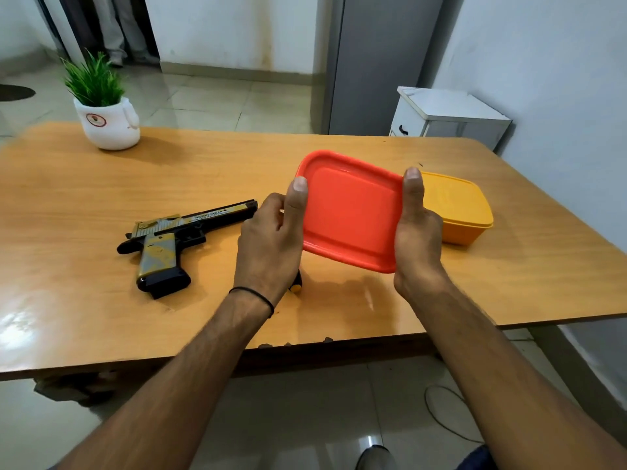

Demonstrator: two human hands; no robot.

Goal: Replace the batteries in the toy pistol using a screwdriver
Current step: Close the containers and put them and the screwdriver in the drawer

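Left hand [271,239] and right hand [418,239], raised, pinch one red lid [353,212]. One toy pistol [176,237] lies left of the fingers [298,198], one yellow box [464,212] right.

On the pistol [190,228] slide we read "DESERT EAGLE"; the smaller line beneath it is too blurred for us. The round emblem on the pot [108,127] we cannot make out.

The pistol [176,232], gold, grey and black, lies on its side on the desk [68,198], muzzle pointing right, grip toward the near edge.
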